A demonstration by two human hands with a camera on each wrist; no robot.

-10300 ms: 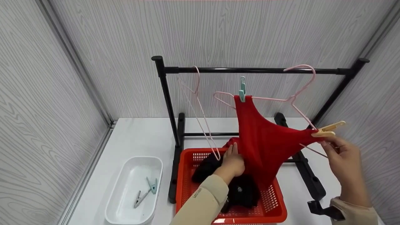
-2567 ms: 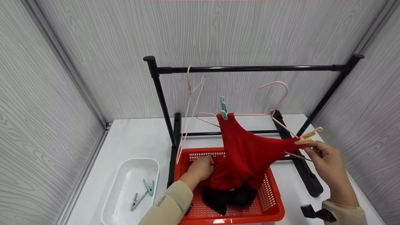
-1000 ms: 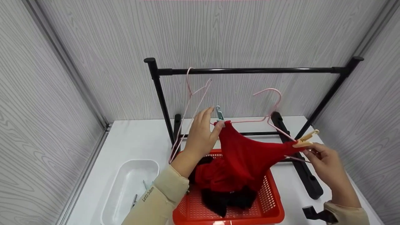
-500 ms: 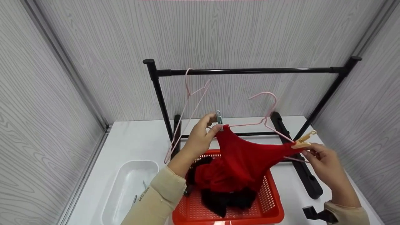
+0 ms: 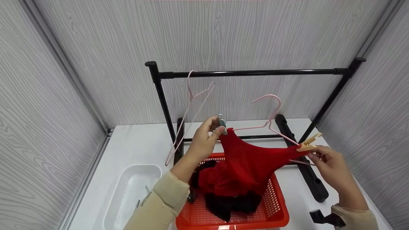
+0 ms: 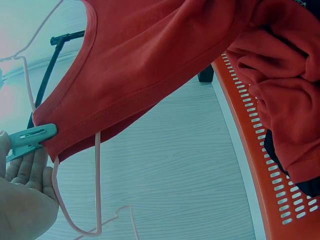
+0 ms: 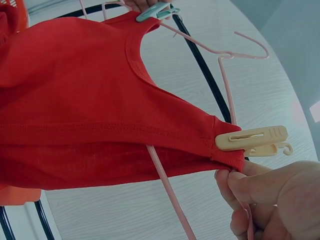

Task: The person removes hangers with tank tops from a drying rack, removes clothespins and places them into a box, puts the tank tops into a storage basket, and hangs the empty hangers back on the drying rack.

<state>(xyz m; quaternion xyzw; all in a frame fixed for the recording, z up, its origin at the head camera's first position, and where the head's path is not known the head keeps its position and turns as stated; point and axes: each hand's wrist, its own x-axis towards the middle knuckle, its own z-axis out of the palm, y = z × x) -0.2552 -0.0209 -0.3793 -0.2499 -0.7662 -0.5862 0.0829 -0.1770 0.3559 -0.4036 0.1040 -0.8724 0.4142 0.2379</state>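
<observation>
A red garment point(image 5: 252, 156) with curved, hemmed edges is stretched along a pink wire hanger point(image 5: 274, 108), above a red basket point(image 5: 281, 207). My left hand point(image 5: 203, 137) pinches the teal clothespin point(image 6: 35, 137) at the garment's left corner between thumb and fingers. At the opposite corner a yellow clothespin point(image 7: 252, 140) clips the cloth. My right hand point(image 7: 275, 195) pinches the cloth corner just below it, with hanger wire running through the fingers. The hanger's hook is off the rail. The garment's lower part hangs in front of the basket's contents.
A black rack's rail point(image 5: 255, 73) spans the back, with a second pink hanger point(image 5: 190, 95) hooked at its left. More red cloth point(image 5: 214, 179) and black cloth point(image 5: 233, 204) lie in the basket. A white tray point(image 5: 111, 198) with clothespins, partly hidden by my left sleeve, stands left.
My left hand has left the cloth in the basket, risen to the teal clothespin and pinched it. The garment and its hanger have sunk lower and shifted left; my right hand keeps its hold.
</observation>
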